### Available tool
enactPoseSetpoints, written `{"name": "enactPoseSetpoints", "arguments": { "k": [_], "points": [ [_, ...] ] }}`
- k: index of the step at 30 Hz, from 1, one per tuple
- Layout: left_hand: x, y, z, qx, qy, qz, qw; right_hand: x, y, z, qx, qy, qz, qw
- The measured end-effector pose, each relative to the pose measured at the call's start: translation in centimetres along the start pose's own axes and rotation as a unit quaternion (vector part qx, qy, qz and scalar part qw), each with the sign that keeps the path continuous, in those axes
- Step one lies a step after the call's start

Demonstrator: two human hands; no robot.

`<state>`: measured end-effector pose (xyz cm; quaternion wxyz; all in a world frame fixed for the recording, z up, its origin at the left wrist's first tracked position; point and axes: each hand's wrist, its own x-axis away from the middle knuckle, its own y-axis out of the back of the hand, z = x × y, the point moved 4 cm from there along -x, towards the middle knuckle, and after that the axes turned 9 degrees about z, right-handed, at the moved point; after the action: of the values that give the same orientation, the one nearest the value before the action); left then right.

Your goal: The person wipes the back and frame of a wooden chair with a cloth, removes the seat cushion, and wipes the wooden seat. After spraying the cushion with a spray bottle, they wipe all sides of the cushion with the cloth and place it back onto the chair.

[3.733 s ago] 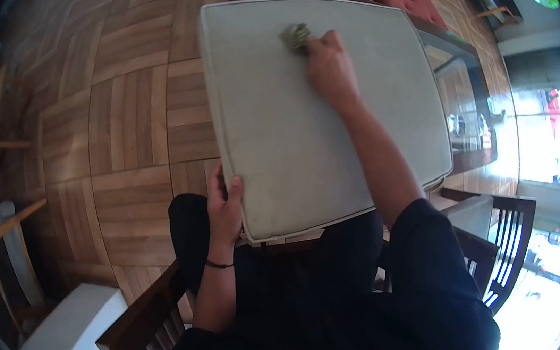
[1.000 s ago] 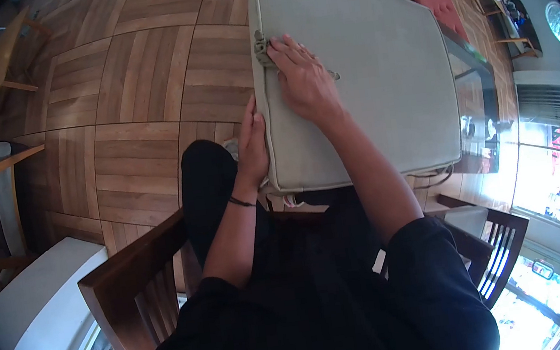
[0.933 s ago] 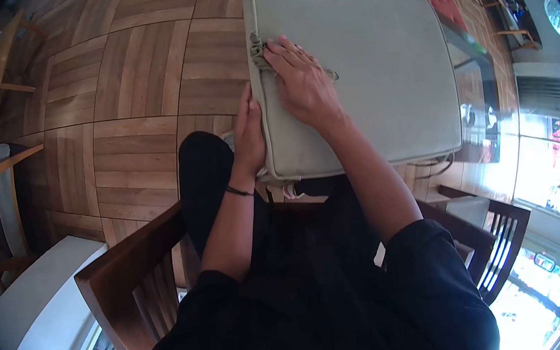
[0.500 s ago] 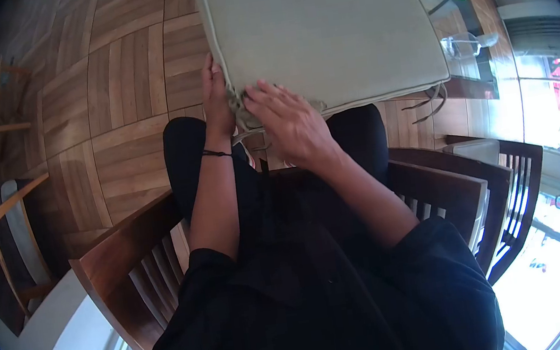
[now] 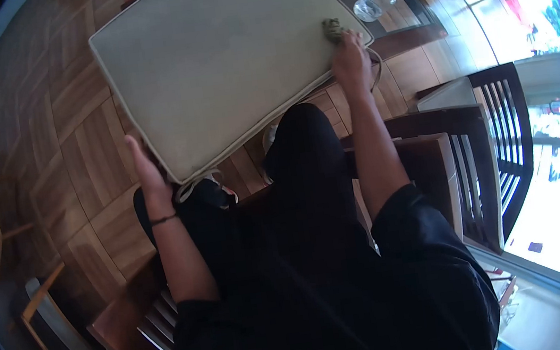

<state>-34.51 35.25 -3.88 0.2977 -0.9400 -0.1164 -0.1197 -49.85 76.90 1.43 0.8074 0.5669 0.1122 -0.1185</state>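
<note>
A beige seat cushion with piped edges lies in front of me, tilted across my view. My right hand is closed on a bunched green-brown cloth, near the cushion's right corner. Along the left edge, my left hand rests against the cushion's side with its visible fingers stretched out; part of the hand is hidden. Tie strings dangle from the near corner, and another string hangs beside my right wrist.
A glass-topped table with a clear glass object on it stands beyond the cushion. Dark wooden slatted chairs are on the right. Further wooden chairs stand left on the parquet floor.
The cushion has turned and shifted left, and its near left corner is now lower in view. My right hand has moved right with the cloth, from the left corner to the right one.
</note>
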Motion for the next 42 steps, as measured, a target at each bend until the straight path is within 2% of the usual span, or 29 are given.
{"name": "enactPoseSetpoints", "arguments": {
  "k": [1,2,4,7,10,12,13,15,17,18,20,22,24,26,28,30,33,35,37,38,40,42],
  "points": [
    [0.5,-0.8,-0.6,0.027,0.026,0.02,0.999,0.4,0.0,1.2,0.005,0.02,0.029,0.999],
    [0.5,-1.2,-0.7,-0.093,0.017,-0.005,0.995,1.3,-0.3,2.8,0.009,0.04,0.058,0.997],
    [0.4,-2.3,-1.0,-0.32,-0.016,-0.062,0.945,4.5,-1.1,6.1,-0.006,0.126,-0.001,0.992],
    [-0.1,-1.3,-0.9,-0.283,0.02,-0.063,0.957,3.8,-0.5,5.5,-0.061,0.095,0.032,0.993],
    [-0.1,-1.1,-1.7,-0.285,0.03,-0.046,0.957,-0.8,-0.8,-0.7,0.08,-0.05,-0.049,0.994],
    [-0.3,-0.8,-2.3,-0.277,0.036,-0.062,0.958,-3.2,-0.1,-4.8,0.085,-0.168,-0.086,0.978],
    [-0.5,-0.8,-2.7,-0.273,0.039,-0.07,0.959,-3.6,1.0,-5.5,0.019,-0.221,-0.033,0.975],
    [-0.7,-1.0,-3.3,-0.219,0.097,-0.058,0.969,-3.8,2.5,-6.3,-0.116,-0.314,0.075,0.939],
    [-0.8,-0.8,-3.5,-0.162,0.147,-0.047,0.975,-1.2,0.9,-5.1,-0.148,-0.218,-0.127,0.956],
    [-0.8,-0.3,-3.3,-0.134,0.167,-0.039,0.976,0.6,0.0,-3.7,-0.162,-0.165,-0.226,0.946],
    [-0.2,0.0,-3.3,-0.111,0.193,-0.024,0.975,4.3,-1.7,-0.2,-0.299,-0.161,-0.238,0.91],
    [-0.1,-0.7,-3.5,-0.119,0.201,-0.004,0.972,7.3,-3.2,2.8,-0.351,-0.167,-0.243,0.889],
    [-0.1,-0.7,-4.1,-0.123,0.192,0.008,0.974,9.7,-1.9,7.3,-0.369,-0.138,-0.228,0.89],
    [0.5,-1.3,-5.1,-0.109,0.191,0.013,0.975,12.7,-0.1,12.0,-0.318,-0.025,-0.193,0.928],
    [1.7,-3.0,-6.5,-0.072,0.195,0.01,0.978,16.5,1.9,17.1,-0.355,0.143,-0.127,0.915],
    [3.2,-4.3,-7.7,0.01,0.243,0.058,0.968,19.3,4.1,21.4,-0.324,0.265,-0.072,0.905],
    [4.9,-3.1,-9.6,0.049,0.255,0.087,0.962,17.5,6.7,21.2,-0.269,0.327,-0.15,0.893],
    [6.4,-3.1,-10.9,0.066,0.256,0.101,0.959,14.2,9.9,19.2,-0.205,0.286,-0.252,0.901],
    [7.9,-4.7,-11.7,0.103,0.267,0.13,0.949,10.0,10.4,15.0,-0.192,0.201,-0.349,0.895],
    [8.0,-4.6,-12.0,0.083,0.248,0.12,0.958,7.9,10.6,12.1,-0.192,0.178,-0.358,0.896],
    [8.2,-3.7,-11.8,0.046,0.216,0.099,0.97,3.7,10.7,6.8,-0.221,0.07,-0.385,0.894],
    [8.8,-4.3,-11.9,0.03,0.202,0.141,0.969,2.0,11.9,5.3,-0.285,0.072,-0.345,0.892]
  ]
}}
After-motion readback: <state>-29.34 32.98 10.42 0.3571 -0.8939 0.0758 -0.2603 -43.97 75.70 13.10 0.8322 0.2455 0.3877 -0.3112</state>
